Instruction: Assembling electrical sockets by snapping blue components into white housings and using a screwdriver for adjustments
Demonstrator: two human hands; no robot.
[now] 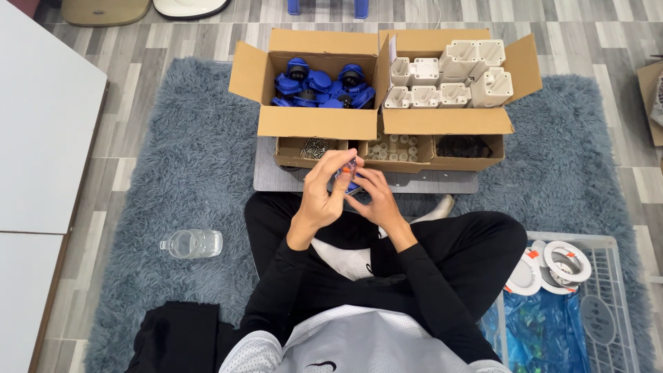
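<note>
Both hands gripped one small part (349,173): left hand (319,197) pinched it from the side, right hand (373,200) steadied it underneath, so it stayed up over my lap, just in front of the small box of screws (314,148). Box of blue pieces (321,86) sat behind that.

Both hands (349,193) around small blue part (350,169)

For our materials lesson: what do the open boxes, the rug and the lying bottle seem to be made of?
Boxes: brown cardboard, matte, with folded flaps. Rug: grey-blue shaggy pile, probably synthetic fibre. Bottle: clear, glossy, likely plastic, since the rug shows through it.
</note>
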